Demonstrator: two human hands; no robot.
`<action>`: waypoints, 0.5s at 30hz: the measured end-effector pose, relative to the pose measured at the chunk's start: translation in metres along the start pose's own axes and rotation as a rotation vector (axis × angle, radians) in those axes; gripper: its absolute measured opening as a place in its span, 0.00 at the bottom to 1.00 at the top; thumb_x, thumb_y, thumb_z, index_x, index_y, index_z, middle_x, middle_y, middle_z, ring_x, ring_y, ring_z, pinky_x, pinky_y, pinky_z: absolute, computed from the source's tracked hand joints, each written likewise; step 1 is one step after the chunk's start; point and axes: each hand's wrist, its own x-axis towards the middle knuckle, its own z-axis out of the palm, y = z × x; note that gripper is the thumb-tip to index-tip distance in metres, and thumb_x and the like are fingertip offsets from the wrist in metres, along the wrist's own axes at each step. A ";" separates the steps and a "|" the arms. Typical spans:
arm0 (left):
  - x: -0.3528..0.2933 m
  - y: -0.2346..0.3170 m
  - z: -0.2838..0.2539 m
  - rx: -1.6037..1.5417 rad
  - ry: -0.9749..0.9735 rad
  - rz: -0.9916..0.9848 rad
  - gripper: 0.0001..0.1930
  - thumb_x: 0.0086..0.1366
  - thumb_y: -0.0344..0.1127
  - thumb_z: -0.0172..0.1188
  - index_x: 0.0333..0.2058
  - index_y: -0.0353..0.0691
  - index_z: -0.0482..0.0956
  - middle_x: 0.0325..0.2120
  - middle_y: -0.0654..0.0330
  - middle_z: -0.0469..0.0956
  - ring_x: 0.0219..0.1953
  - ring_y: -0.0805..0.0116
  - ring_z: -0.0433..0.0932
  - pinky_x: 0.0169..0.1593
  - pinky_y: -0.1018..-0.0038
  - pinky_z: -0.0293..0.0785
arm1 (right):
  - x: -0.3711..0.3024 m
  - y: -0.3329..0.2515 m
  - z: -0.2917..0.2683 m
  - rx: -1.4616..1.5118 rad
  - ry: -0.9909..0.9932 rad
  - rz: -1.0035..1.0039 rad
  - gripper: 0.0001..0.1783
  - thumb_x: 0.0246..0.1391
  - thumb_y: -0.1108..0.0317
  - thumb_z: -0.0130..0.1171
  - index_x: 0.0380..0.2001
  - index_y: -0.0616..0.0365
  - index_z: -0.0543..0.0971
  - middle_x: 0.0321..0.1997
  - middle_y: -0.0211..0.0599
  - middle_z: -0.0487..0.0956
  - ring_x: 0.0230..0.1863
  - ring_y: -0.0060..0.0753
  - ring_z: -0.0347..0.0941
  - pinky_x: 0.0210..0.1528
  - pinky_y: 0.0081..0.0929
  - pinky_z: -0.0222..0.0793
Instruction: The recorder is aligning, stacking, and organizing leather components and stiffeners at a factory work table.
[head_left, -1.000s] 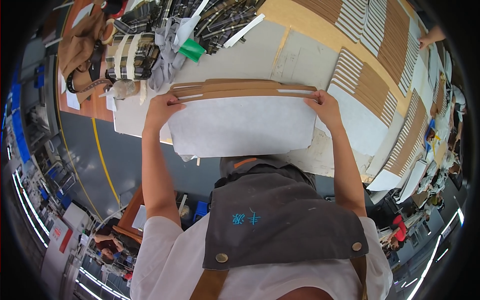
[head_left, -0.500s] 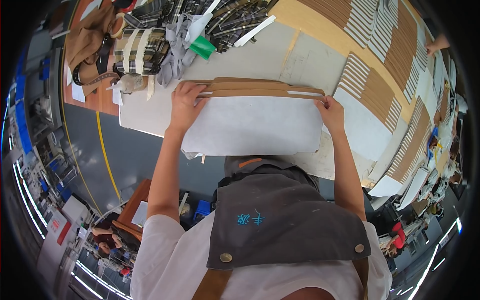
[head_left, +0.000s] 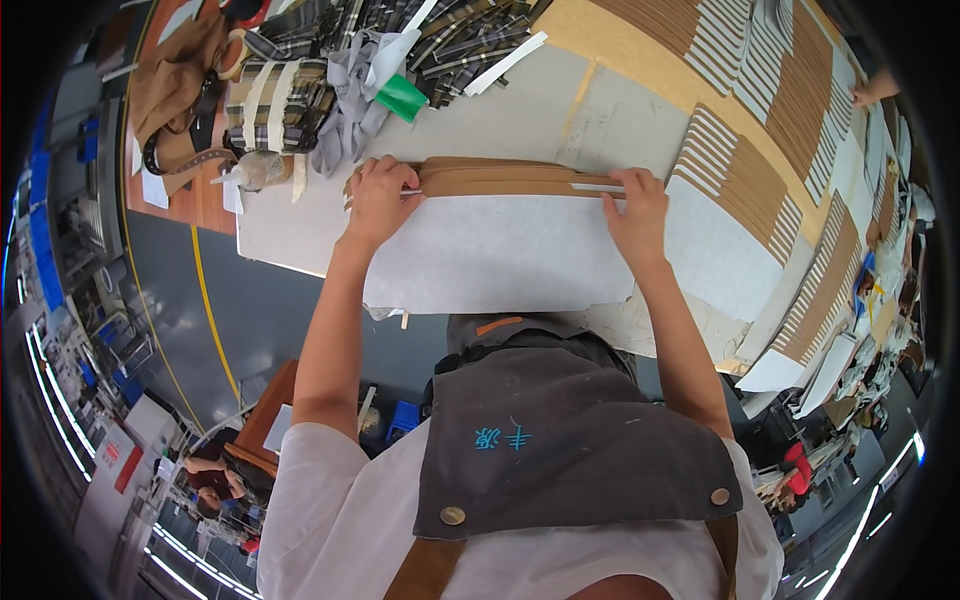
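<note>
A stack of panels with brown edges and white faces [head_left: 500,250] lies at the table's near edge in front of me. Several brown strips show in steps along its far side. My left hand [head_left: 378,205] grips the stack's far left corner, its fingers curled over the brown edge and its thumb toward the white face. At the far right corner, my right hand [head_left: 638,212] is closed in the same way, fingers bent over the edge. The fingertips of both hands are partly hidden.
More panels [head_left: 735,190] lie fanned in overlapping rows on the right of the table [head_left: 620,115]. Plaid cloth bundles [head_left: 275,105], grey cloth strips [head_left: 350,100], a green piece [head_left: 402,97] and a squeeze bottle [head_left: 258,171] lie at the far left. Another person's hand [head_left: 876,88] shows at far right.
My right hand has moved left and slightly up along the stack's edge, with its fingers now over the top. My left hand has shifted slightly right, its fingers curling more over the edge.
</note>
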 end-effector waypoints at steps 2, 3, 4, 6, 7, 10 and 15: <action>0.000 0.001 -0.001 -0.059 -0.009 0.015 0.10 0.45 0.31 0.65 0.28 0.44 0.76 0.28 0.66 0.75 0.39 0.61 0.69 0.44 0.63 0.60 | 0.003 -0.017 0.004 0.058 0.026 -0.202 0.19 0.38 0.75 0.61 0.39 0.55 0.74 0.43 0.35 0.72 0.46 0.42 0.65 0.48 0.37 0.61; -0.001 0.002 -0.002 -0.118 -0.018 0.027 0.10 0.44 0.29 0.65 0.28 0.44 0.76 0.27 0.66 0.75 0.39 0.62 0.69 0.44 0.62 0.59 | 0.004 -0.025 0.008 0.057 0.029 -0.199 0.19 0.38 0.75 0.61 0.39 0.55 0.74 0.43 0.35 0.72 0.46 0.42 0.65 0.48 0.37 0.61; -0.003 0.003 -0.002 -0.117 -0.020 0.030 0.10 0.44 0.29 0.65 0.28 0.44 0.76 0.27 0.66 0.75 0.39 0.62 0.69 0.44 0.62 0.59 | 0.004 -0.032 0.012 0.097 -0.012 -0.245 0.21 0.37 0.75 0.61 0.40 0.55 0.73 0.44 0.36 0.71 0.48 0.43 0.63 0.51 0.38 0.59; -0.008 0.006 -0.003 -0.212 0.102 0.114 0.08 0.44 0.26 0.64 0.25 0.43 0.75 0.24 0.66 0.74 0.36 0.64 0.70 0.42 0.67 0.60 | 0.004 -0.038 0.017 0.138 -0.051 -0.288 0.22 0.37 0.76 0.61 0.41 0.55 0.73 0.46 0.36 0.70 0.50 0.43 0.62 0.53 0.38 0.57; -0.011 0.006 -0.005 -0.210 0.101 0.113 0.08 0.44 0.26 0.64 0.25 0.43 0.75 0.24 0.66 0.74 0.36 0.64 0.70 0.42 0.67 0.60 | 0.003 -0.039 0.020 0.134 -0.080 -0.321 0.22 0.38 0.76 0.60 0.41 0.54 0.72 0.47 0.35 0.69 0.51 0.43 0.61 0.53 0.38 0.57; -0.018 0.004 -0.009 -0.298 0.129 0.178 0.06 0.44 0.24 0.63 0.22 0.41 0.76 0.22 0.66 0.74 0.34 0.65 0.70 0.42 0.67 0.61 | 0.004 -0.039 0.022 0.146 -0.088 -0.357 0.21 0.38 0.76 0.60 0.41 0.54 0.72 0.46 0.33 0.70 0.51 0.41 0.61 0.53 0.38 0.56; -0.025 -0.011 -0.016 -0.336 0.200 0.202 0.04 0.47 0.26 0.64 0.22 0.38 0.78 0.21 0.63 0.76 0.28 0.65 0.74 0.37 0.73 0.64 | 0.011 -0.023 0.005 0.171 -0.113 -0.339 0.15 0.39 0.73 0.61 0.35 0.53 0.76 0.36 0.29 0.75 0.44 0.36 0.67 0.52 0.37 0.56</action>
